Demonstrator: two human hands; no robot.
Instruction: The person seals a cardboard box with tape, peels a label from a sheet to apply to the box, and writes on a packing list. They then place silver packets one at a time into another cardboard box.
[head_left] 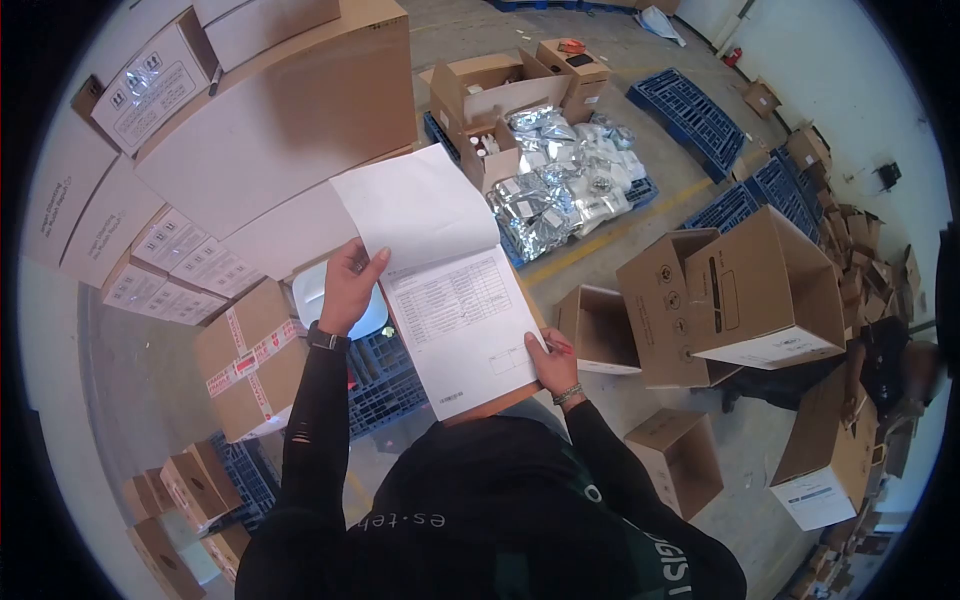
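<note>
A printed sheet with a table of text lies on a brown board, with a white top page folded up and away from it. My left hand pinches the papers at their left edge, thumb on top. At the lower right edge, my right hand grips the board and sheet, and a red pen shows by its fingers. Silver foil packs rest on a blue pallet beyond the papers.
Large stacked cartons rise at the left, above a taped carton. Open cartons stand at the right, near a crouching person in dark clothes. Blue pallets lie farther back.
</note>
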